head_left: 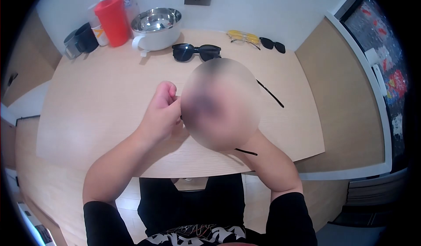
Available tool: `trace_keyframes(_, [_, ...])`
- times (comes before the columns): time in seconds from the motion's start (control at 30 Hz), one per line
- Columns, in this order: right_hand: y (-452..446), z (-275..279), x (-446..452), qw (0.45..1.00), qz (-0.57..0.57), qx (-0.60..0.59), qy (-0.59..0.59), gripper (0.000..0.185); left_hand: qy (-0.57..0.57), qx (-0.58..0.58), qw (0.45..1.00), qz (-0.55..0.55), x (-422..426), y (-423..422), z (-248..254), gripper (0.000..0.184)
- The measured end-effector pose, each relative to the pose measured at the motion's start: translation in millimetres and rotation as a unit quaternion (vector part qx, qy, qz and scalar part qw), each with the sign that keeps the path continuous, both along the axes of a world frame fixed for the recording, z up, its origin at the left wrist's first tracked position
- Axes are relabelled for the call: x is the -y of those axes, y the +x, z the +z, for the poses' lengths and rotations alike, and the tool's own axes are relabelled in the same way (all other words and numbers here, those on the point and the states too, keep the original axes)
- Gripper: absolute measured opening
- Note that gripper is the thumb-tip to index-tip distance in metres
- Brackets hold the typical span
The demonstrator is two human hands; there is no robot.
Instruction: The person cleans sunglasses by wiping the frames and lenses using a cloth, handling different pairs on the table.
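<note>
A round blur covers the middle of the view and hides most of what is between my hands. From it stick out two thin black temples (270, 93) of a pair of glasses, one at the upper right and one at the lower right. The front of the glasses is lost in the blur. My left hand (161, 112) is closed, its fingers curled at the blur's left edge, where a small dark bit of the glasses shows. My right hand (237, 121) lies inside the blur, with its fingers hidden; only the wrist and forearm come out clearly.
On the wooden table (96, 114), black sunglasses (196, 52) lie just beyond my hands. Yellow glasses (243, 37) and smaller dark sunglasses (272, 45) are at the back right. A white-and-steel bowl (158, 31), a red bottle (113, 21) and dark mugs (86, 38) stand back left.
</note>
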State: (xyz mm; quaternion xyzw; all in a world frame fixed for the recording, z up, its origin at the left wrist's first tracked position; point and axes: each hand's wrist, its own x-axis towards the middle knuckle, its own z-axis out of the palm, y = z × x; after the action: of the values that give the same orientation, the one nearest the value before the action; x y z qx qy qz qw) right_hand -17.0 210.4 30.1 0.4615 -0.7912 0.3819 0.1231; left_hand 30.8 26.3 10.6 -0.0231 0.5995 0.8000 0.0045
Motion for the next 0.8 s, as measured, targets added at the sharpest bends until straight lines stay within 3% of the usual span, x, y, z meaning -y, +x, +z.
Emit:
trace_keyframes(0.17, [-5.2,-15.5,-4.9,0.997,0.047,0.043,-0.038,0.038,0.017,0.025,1.0,-0.008,-1.8,0.7,3.1,0.029])
trace_keyframes(0.47, [-4.1,-8.0,-4.4,0.997,0.04,-0.042,-0.041,0.033,-0.01,-0.006,1.0,-0.008,-1.8,-3.6,-6.2,0.027])
trace_keyframes(0.6, [1.8,-0.4,-7.0,0.998,0.03,-0.057,-0.028,0.03,0.036,-0.01,0.999,-0.011,-0.5,1.6,2.2,0.026])
trace_keyframes(0.67, [5.2,4.1,-7.8,0.998,0.041,0.004,-0.055,0.029,0.053,0.003,0.999,-0.006,-0.4,0.8,4.3,0.033])
trace_keyframes(0.73, [5.6,4.2,-7.5,0.978,0.075,0.138,-0.135,0.024,0.092,0.005,0.995,-0.038,4.4,-2.2,0.7,0.043])
trace_keyframes(0.8, [6.5,2.7,-6.0,0.906,0.101,0.347,-0.22,0.021,0.114,-0.003,0.991,-0.064,7.8,-4.3,0.4,0.052])
